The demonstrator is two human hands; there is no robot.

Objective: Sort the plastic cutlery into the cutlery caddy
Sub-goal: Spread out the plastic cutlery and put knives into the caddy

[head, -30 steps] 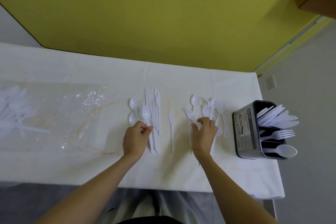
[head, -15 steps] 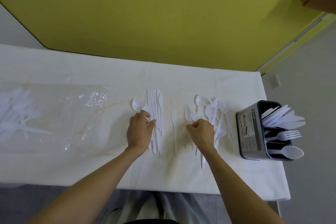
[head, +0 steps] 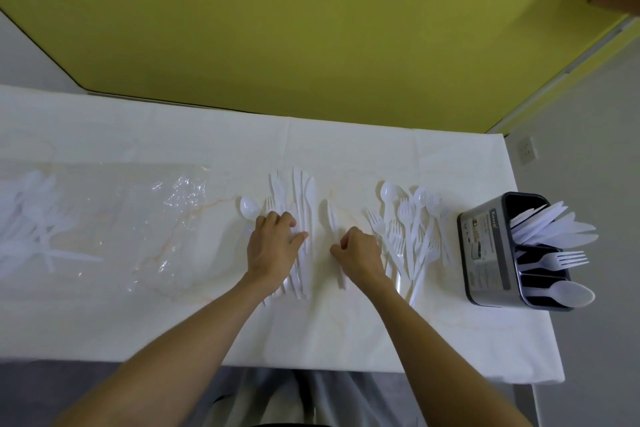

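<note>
White plastic cutlery lies in two heaps on the white table (head: pixel 346 329). My left hand (head: pixel 273 248) rests with curled fingers on the left heap of knives and forks (head: pixel 303 194), with a spoon (head: pixel 248 208) just beyond it; whether it grips a piece is hidden. My right hand (head: pixel 360 255) is curled, its fingertips pinching a single knife (head: pixel 331 217) that lies between the heaps. To its right is the heap of forks and spoons (head: pixel 410 229). The dark cutlery caddy (head: pixel 485 253) stands at the right end, holding knives, a fork and a spoon in separate compartments.
A clear plastic bag (head: pixel 145 218) is spread on the left half of the table, with more white cutlery (head: pixel 31 218) at its far left. The table's right edge runs close behind the caddy. A yellow wall stands past the far edge.
My right hand has left the fork and spoon heap and moved left to the single knife. My left hand has shifted slightly forward over the left heap.
</note>
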